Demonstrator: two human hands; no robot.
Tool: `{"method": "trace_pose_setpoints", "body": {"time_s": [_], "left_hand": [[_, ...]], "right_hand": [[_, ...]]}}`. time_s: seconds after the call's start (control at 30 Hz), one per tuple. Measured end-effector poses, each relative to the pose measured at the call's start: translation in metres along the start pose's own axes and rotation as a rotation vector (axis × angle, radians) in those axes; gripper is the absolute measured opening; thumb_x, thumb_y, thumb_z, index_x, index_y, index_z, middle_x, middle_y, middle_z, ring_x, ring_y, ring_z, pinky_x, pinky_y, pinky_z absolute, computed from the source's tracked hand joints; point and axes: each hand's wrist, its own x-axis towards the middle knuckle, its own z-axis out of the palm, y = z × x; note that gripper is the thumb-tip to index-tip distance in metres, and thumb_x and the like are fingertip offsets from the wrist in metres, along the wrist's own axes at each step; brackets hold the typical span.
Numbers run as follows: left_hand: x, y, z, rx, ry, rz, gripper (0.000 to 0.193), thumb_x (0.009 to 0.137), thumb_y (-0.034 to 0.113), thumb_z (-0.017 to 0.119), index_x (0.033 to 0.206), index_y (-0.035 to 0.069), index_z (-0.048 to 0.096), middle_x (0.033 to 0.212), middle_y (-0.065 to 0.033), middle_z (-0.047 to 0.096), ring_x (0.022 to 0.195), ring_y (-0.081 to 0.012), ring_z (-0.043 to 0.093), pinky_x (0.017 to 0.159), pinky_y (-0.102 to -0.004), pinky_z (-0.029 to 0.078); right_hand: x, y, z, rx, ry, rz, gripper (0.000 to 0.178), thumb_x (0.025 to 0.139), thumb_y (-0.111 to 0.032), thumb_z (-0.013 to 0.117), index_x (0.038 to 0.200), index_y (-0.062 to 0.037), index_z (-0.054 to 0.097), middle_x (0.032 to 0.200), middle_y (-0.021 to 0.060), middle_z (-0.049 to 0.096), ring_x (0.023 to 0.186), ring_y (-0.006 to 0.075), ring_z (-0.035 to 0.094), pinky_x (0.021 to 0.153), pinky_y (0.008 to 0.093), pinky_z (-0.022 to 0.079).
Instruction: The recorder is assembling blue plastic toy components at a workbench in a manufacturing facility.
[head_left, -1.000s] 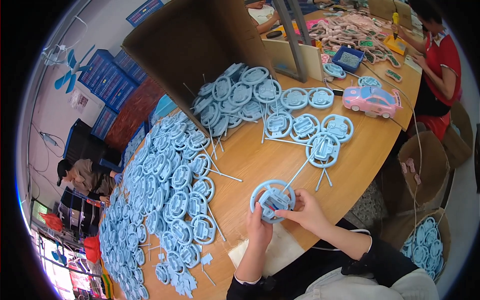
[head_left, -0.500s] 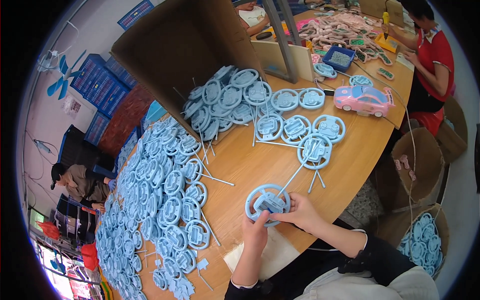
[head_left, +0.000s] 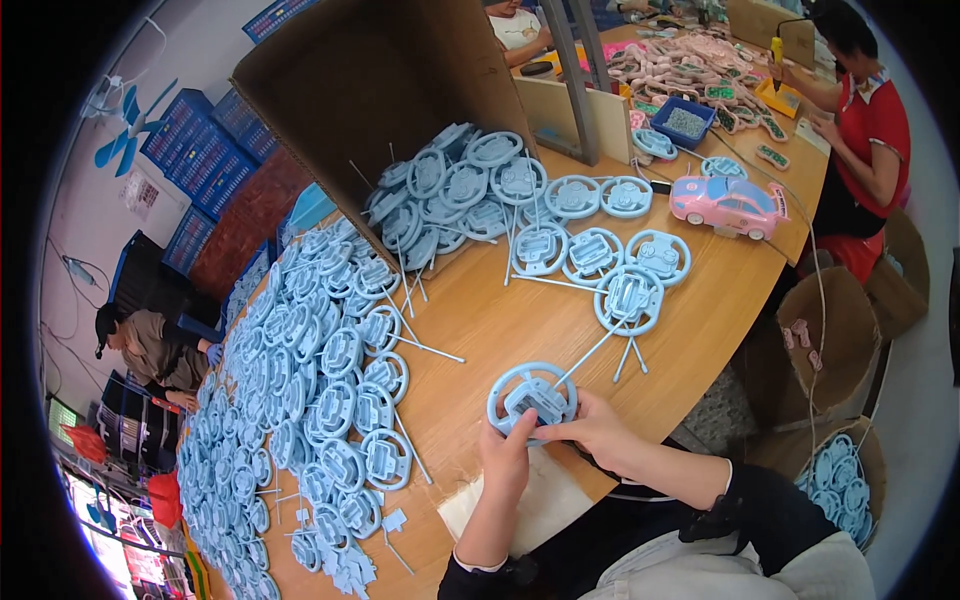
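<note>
Both my hands hold a light blue toy steering wheel near the table's front edge. My left hand grips its lower left, with the thumb pressed on the middle part. My right hand closes on the lower right of the wheel, thumb pointing inward. Something dark shows in the wheel's middle under the thumbs, too small to name. A thin blue rod runs from beside this wheel toward another blue wheel lying farther off. Several more wheels lie just beyond it.
Loose blue wheels form a large heap on the left. An open cardboard box on its side holds more. A pink toy car and a blue bin stand farther right. Co-workers sit at the far right and left.
The whole view has shifted slightly. My hands still hold the same wheel, which looks tilted a little differently. My left thumb now covers more of the dark part in its middle.
</note>
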Motion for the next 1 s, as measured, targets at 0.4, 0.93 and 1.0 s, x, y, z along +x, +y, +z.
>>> {"method": "trace_pose_setpoints", "body": {"time_s": [0.4, 0.93, 1.0], "left_hand": [[0.003, -0.004, -0.002, -0.150, -0.069, -0.047, 0.035, 0.084, 0.020, 0.052, 0.114, 0.003, 0.042, 0.104, -0.0065, 0.053, 0.098, -0.0182, 0.051, 0.084, -0.0348, 0.042], [0.006, -0.002, -0.015, -0.093, -0.101, -0.092, 0.031, 0.082, 0.011, 0.055, 0.109, -0.003, 0.049, 0.098, -0.0091, 0.057, 0.089, -0.0173, 0.055, 0.078, -0.0302, 0.043], [0.007, -0.004, -0.014, -0.100, -0.094, -0.106, 0.030, 0.082, 0.011, 0.055, 0.108, -0.003, 0.049, 0.098, -0.0091, 0.057, 0.089, -0.0173, 0.055, 0.078, -0.0301, 0.043]], "right_hand": [[0.010, 0.005, -0.012, -0.022, -0.024, 0.081, 0.037, 0.060, -0.001, 0.073, 0.092, -0.0018, 0.057, 0.084, 0.0054, 0.060, 0.071, 0.0114, 0.054, 0.062, 0.0229, 0.042], [0.010, 0.003, -0.014, -0.016, -0.083, 0.077, 0.041, 0.060, 0.000, 0.073, 0.096, 0.0011, 0.053, 0.087, 0.0071, 0.058, 0.077, 0.0136, 0.057, 0.065, 0.0253, 0.046], [0.013, 0.003, -0.017, -0.017, -0.098, 0.093, 0.041, 0.060, -0.001, 0.073, 0.096, 0.0013, 0.052, 0.088, 0.0072, 0.058, 0.078, 0.0137, 0.057, 0.066, 0.0253, 0.046]]}}
